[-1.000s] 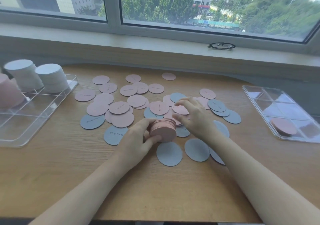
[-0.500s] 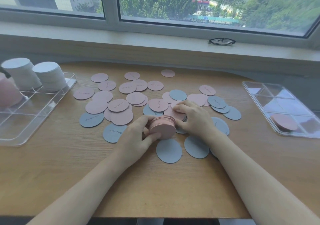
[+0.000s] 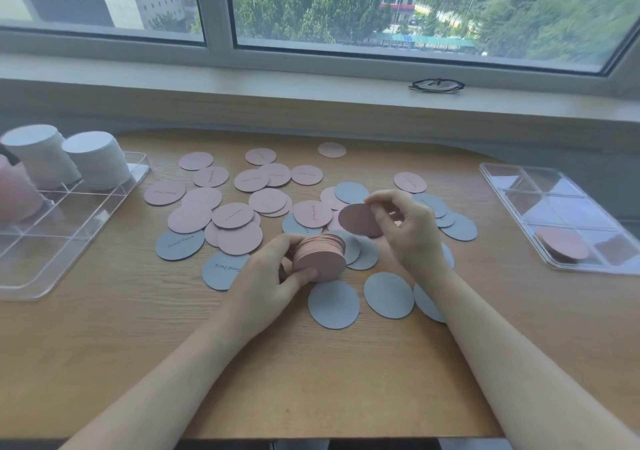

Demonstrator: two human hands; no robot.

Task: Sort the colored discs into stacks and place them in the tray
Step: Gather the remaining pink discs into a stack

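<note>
My left hand (image 3: pixel 266 278) grips a stack of pink discs (image 3: pixel 320 257) just above the wooden table. Up and to the right of that stack, my right hand (image 3: pixel 412 229) pinches a single pink disc (image 3: pixel 360 220), lifted and tilted. Several loose pink discs (image 3: pixel 197 219) and blue-grey discs (image 3: pixel 333 304) lie scattered across the table's middle. A clear compartment tray (image 3: pixel 69 227) at the left holds two white stacks (image 3: pixel 95 160) and a pink stack (image 3: pixel 15 193).
A second clear tray (image 3: pixel 568 207) at the right holds a few pink discs (image 3: pixel 562 248). Black glasses (image 3: pixel 436 85) lie on the window sill behind the table. Bare wood shows along the table's front edge (image 3: pixel 311 397).
My right hand has lifted one pink disc off the table and raised it beside the stack. My left hand keeps its grip on the pink stack.
</note>
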